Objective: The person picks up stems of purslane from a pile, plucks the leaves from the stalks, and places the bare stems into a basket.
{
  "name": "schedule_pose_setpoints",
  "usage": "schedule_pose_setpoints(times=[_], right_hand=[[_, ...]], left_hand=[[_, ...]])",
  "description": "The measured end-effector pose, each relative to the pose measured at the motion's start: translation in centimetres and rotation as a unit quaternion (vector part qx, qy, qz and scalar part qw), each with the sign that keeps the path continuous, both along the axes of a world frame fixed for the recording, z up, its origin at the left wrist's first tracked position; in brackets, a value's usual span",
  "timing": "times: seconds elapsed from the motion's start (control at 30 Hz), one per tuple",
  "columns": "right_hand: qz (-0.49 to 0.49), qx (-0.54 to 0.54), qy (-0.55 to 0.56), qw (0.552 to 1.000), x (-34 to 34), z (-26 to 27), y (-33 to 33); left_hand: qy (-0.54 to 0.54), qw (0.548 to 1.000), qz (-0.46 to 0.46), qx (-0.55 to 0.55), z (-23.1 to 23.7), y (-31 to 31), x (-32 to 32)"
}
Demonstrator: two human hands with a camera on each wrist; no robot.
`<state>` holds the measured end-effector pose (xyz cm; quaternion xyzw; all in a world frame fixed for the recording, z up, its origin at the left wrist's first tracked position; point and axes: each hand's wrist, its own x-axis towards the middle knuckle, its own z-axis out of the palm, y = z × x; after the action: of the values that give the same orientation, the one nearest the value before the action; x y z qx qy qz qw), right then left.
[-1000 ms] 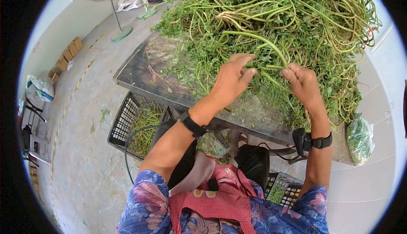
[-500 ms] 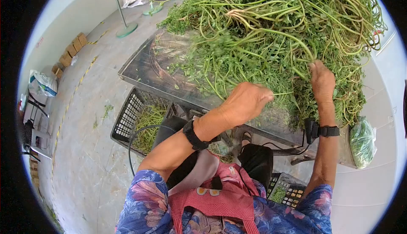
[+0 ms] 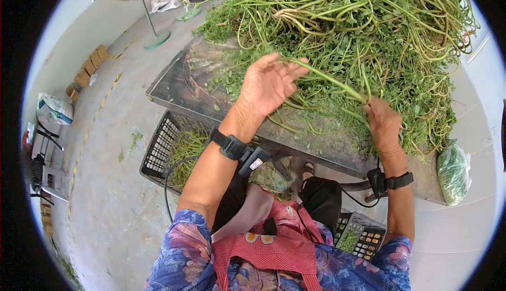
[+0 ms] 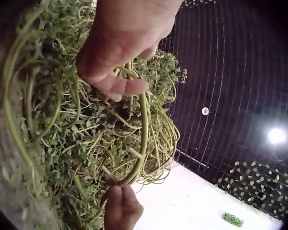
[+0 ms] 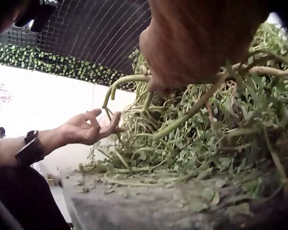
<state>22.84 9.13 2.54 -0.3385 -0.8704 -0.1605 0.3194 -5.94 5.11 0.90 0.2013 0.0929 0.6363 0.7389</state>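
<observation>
A thick green stem arches between the two hands in the head view. The right hand pinches its right end between thumb and fingers. Palm up with fingers spread and slightly bent, the left hand is at the stem's other end; in the left wrist view the stem passes by the fingers of the left hand. Behind both hands rises a large heap of leafy stems on the dark table. Other stem pieces hang by the right hand in the right wrist view.
Below the table's left edge a black crate holds thin stems. Another crate stands by the person's legs. A filled plastic bag lies at the table's right end. A fan and cardboard boxes stand on the floor.
The left hand has moved from the table's front edge up and left, turning palm up and opening. The right hand has come slightly lower and left, still pinching stems.
</observation>
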Motion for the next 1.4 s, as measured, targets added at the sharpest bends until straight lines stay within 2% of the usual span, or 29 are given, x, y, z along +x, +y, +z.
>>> schedule_pose_setpoints(times=[0.07,0.13,0.2,0.3,0.33,0.4,0.47,0.53,0.57,0.6,0.63,0.67,0.7,0.73,0.8,0.83,0.97,1.1,1.17,1.2,1.27,1.4], right_hand=[[0.003,0.011,-0.018,1.000,-0.2,-0.4,-0.4],[0.005,0.018,-0.030,0.999,-0.2,-0.3,-0.5],[0.006,0.039,-0.007,0.999,0.0,0.0,-0.4],[-0.024,0.024,-0.026,0.999,0.9,0.1,0.0],[-0.017,0.027,-0.032,0.999,1.2,-0.7,0.6],[-0.009,0.035,-0.037,0.999,1.2,-1.7,1.1],[-0.017,-0.018,-0.129,0.991,0.9,-2.2,0.7],[-0.031,-0.060,-0.116,0.991,0.4,-1.6,-0.4],[-0.066,-0.130,-0.162,0.976,0.2,-0.8,-0.8],[-0.103,-0.193,-0.204,0.954,0.0,-0.2,-0.8],[-0.101,-0.187,-0.200,0.956,0.0,0.1,-0.5],[-0.014,-0.251,-0.107,0.962,0.2,0.1,-0.6],[0.073,-0.313,-0.015,0.947,0.3,0.1,-0.8],[0.072,-0.318,-0.017,0.945,0.3,0.2,-1.0],[0.110,-0.366,0.183,0.906,-0.6,1.7,-2.6],[0.082,-0.341,0.216,0.911,-1.5,2.3,-3.5],[0.126,-0.312,0.203,0.920,-6.5,3.1,-6.6],[0.129,-0.308,0.203,0.920,-9.7,2.1,-6.4],[0.079,-0.229,0.134,0.961,-10.7,1.9,-6.3],[0.077,-0.229,0.134,0.961,-10.9,2.0,-6.3],[0.089,-0.264,0.069,0.958,-11.4,2.4,-6.3],[0.114,-0.248,0.148,0.951,-11.2,2.0,-6.2]], left_hand=[[-0.027,0.999,0.028,-0.007,-0.4,0.2,-0.5],[0.028,0.997,0.055,0.041,-0.7,0.4,-0.6],[0.056,0.995,0.067,0.048,2.0,-1.2,0.1],[0.211,0.961,0.141,0.107,4.2,-2.9,0.9],[0.212,0.960,0.145,0.110,3.8,-3.2,0.8],[0.291,0.936,0.108,0.167,3.0,-3.7,0.6],[0.321,0.921,0.102,0.194,2.9,-3.6,0.4],[0.406,0.884,0.154,0.176,2.6,-3.0,0.3],[0.436,0.871,0.166,0.155,2.3,-2.7,0.0],[0.437,0.869,0.171,0.159,2.2,-2.7,-0.3],[0.435,0.872,0.170,0.148,2.0,-2.9,-0.6],[0.433,0.876,0.166,0.133,2.1,-3.2,-0.8],[0.396,0.891,0.162,0.154,2.2,-3.3,-1.0],[0.394,0.893,0.160,0.149,2.2,-3.2,-1.3],[0.346,0.913,0.170,0.135,1.8,-2.6,-1.5],[0.332,0.920,0.171,0.120,1.5,-2.4,-1.4],[0.313,0.929,0.156,0.118,1.4,-2.5,-0.6],[0.257,0.953,0.104,0.124,1.6,-2.6,-0.4],[0.236,0.961,0.088,0.115,1.3,-2.7,0.0],[0.210,0.969,0.070,0.106,1.2,-2.7,0.3],[0.186,0.976,0.052,0.098,1.1,-2.6,0.4],[0.154,0.980,0.044,0.117,1.0,-2.6,0.8]])
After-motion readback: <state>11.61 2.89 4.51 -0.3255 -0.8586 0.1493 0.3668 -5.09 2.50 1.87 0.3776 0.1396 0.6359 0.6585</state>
